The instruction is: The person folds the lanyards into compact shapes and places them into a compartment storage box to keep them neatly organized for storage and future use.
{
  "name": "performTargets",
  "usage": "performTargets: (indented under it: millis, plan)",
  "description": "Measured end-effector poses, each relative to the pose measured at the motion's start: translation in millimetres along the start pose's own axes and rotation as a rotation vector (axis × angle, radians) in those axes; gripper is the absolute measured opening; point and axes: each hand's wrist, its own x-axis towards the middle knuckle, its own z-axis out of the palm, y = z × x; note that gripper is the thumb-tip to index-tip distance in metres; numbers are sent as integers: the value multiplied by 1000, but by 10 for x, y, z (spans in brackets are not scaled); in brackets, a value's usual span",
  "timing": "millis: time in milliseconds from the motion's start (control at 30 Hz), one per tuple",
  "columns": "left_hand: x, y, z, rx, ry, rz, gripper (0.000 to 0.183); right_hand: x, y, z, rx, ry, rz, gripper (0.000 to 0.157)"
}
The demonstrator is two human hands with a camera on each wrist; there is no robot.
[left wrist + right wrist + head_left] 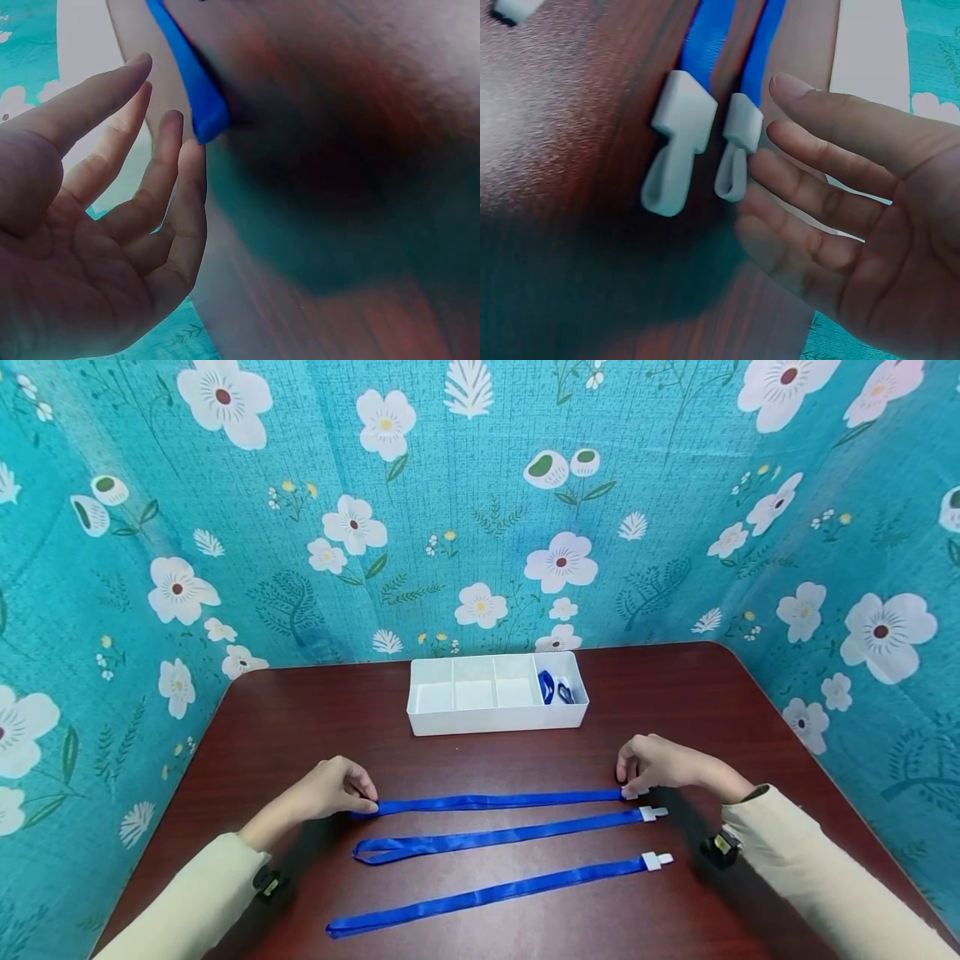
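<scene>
Three blue lanyards with white plastic clips lie side by side across the table. At the left end of the farthest lanyard (pixel 495 802) is my left hand (pixel 330 789). Its fingertips touch the blue strap end (pixel 206 112) in the left wrist view, thumb apart from them. My right hand (pixel 663 764) is at the same lanyard's clip end, with relaxed fingers beside the white clip (pixel 742 127) and the thumb spread away. Nearer lie the middle lanyard (pixel 495 837), its left end looped, and the nearest lanyard (pixel 480 900), slanting slightly.
A white divided box (pixel 495 720) stands at the back of the dark red-brown table (pixel 315 718). Its rightmost compartment holds a coiled blue strap (pixel 547 687) and a small dark blue item (pixel 565 692). A flowered teal cloth (pixel 450 527) hangs behind and along both sides.
</scene>
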Motion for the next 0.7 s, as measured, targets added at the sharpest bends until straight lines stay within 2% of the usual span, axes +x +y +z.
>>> performTargets:
  millis: [300,533,700]
  plan:
    - [-63,-84,35,65,33,35,11,-1,25,70,-34,27,4,17]
    - [-69,-102,74,103,83,-31,13,1,27,92,-57,45,-30,16]
    - [-80,-137,83,100,97,-25,13,3,28,100,-51,50,-20,17]
